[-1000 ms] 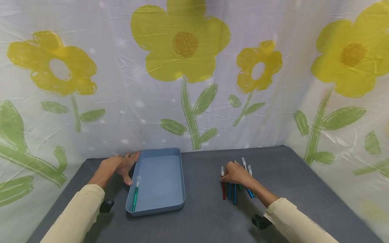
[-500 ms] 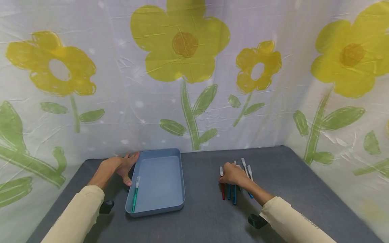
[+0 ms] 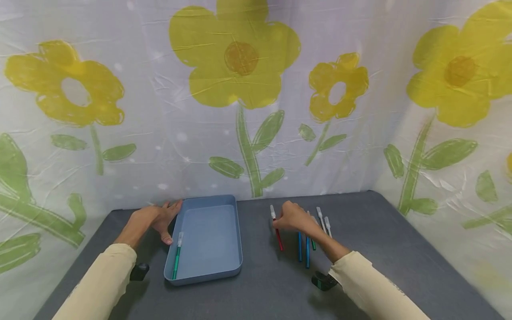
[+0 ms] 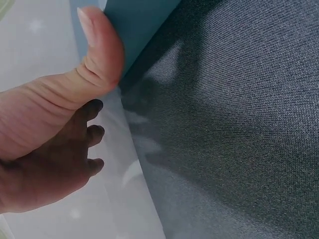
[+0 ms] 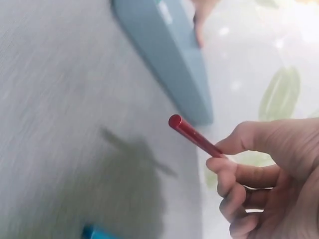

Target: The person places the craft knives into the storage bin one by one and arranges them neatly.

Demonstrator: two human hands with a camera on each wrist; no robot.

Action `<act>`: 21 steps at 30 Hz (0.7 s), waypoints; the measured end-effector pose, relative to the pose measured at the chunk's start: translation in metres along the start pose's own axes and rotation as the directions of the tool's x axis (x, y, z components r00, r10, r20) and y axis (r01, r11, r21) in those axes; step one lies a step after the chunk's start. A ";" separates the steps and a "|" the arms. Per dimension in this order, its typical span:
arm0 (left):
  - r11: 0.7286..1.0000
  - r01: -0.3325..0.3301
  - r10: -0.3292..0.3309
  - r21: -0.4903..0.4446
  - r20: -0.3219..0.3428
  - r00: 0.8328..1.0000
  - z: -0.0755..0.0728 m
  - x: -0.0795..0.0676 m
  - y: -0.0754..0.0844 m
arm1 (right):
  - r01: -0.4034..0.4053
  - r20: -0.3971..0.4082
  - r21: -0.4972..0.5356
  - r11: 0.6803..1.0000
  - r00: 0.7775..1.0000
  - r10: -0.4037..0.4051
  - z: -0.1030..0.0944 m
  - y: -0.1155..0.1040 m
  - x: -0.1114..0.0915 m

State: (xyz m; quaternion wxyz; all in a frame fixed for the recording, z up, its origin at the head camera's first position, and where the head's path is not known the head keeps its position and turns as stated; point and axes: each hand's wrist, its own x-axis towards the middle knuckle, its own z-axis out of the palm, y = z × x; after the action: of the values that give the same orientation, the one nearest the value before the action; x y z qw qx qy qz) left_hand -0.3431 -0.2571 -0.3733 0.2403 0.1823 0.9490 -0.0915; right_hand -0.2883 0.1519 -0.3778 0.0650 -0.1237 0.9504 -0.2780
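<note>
Leftward sweeps the right hand (image 3: 297, 218), pinching a slim red, white-capped pen (image 3: 279, 240) near the shallow blue tray (image 3: 208, 235); only the right-wrist view shows its round end (image 5: 175, 121). Left hand (image 3: 156, 218), thumb spread, touches the tray. Below, grey woven tabletop (image 3: 264, 293); behind, yellow-flowered curtain (image 3: 160, 164).

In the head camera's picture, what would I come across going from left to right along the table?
Left hand, blue tray with one green pen inside, red pen held in the right hand, first blue pen, second blue pen, partly hidden green pen, two pale pen caps.
</note>
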 end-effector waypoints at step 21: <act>0.997 0.041 -0.041 -0.070 -0.002 0.999 -0.001 -0.005 0.004 | 0.112 0.060 0.014 0.994 0.992 -0.113 0.088 -0.103 0.089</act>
State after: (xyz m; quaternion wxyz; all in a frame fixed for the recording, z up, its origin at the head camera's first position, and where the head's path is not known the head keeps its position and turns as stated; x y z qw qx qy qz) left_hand -0.3374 -0.2549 -0.3706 0.2429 0.1544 0.9556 -0.0630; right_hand -0.3366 -0.0015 -0.4007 0.0785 -0.1852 0.9380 -0.2824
